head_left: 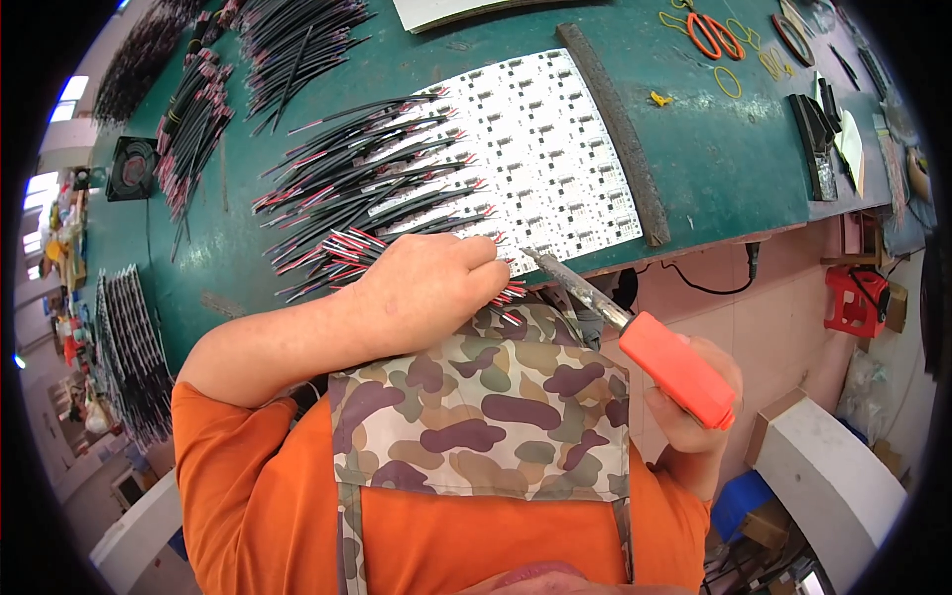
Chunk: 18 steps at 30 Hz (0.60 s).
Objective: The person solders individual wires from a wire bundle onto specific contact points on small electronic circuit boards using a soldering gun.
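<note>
My right hand (697, 392) is wrapped round the red handle of a soldering iron (585, 291). Its metal tip points at the near edge of a white circuit board sheet (535, 129) with rows of small black parts. Over that same edge, my left hand (436, 283) is closed on a bunch of thin wires (511, 297), whose red, white and black ends stick out beside the fingers. Several rows of black-sleeved wires (347, 178) lie across the left part of the sheet, their right ends at the boards. Exactly where the iron's tip touches is too small to tell.
A dark bar (615, 134) runs along the sheet's right side. Further wire bundles (193, 129) and a small black fan (132, 167) are at the left of the green table (714, 178). Orange-handled scissors (716, 35) lie far right; a red stool (855, 300) stands below.
</note>
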{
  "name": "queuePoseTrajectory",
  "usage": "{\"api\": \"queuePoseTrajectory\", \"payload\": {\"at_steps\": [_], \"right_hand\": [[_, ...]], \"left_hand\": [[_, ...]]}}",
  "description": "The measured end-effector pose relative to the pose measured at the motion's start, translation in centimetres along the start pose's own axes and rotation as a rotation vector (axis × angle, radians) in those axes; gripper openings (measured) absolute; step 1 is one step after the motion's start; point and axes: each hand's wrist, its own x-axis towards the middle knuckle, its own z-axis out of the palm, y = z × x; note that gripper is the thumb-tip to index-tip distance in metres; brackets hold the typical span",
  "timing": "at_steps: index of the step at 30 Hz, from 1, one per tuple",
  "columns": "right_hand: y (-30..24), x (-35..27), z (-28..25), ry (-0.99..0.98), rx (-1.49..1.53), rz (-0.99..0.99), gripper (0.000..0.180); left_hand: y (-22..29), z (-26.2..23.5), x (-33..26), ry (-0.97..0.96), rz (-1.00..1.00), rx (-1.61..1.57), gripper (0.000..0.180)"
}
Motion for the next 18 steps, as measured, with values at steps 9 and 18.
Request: {"api": "queuePoseTrajectory", "payload": {"at_steps": [9, 18], "right_hand": [[0.2, -0.3, 0.5, -0.01, 0.048, 0.039, 0.045], [0.1, -0.4, 0.7, -0.009, 0.029, 0.022, 0.045]], "left_hand": [[-1.1, -0.3, 0.4, -0.039, 0.053, -0.081, 0.012], [-1.3, -0.4, 0.5, -0.027, 0.082, -0.056, 0.028]]}}
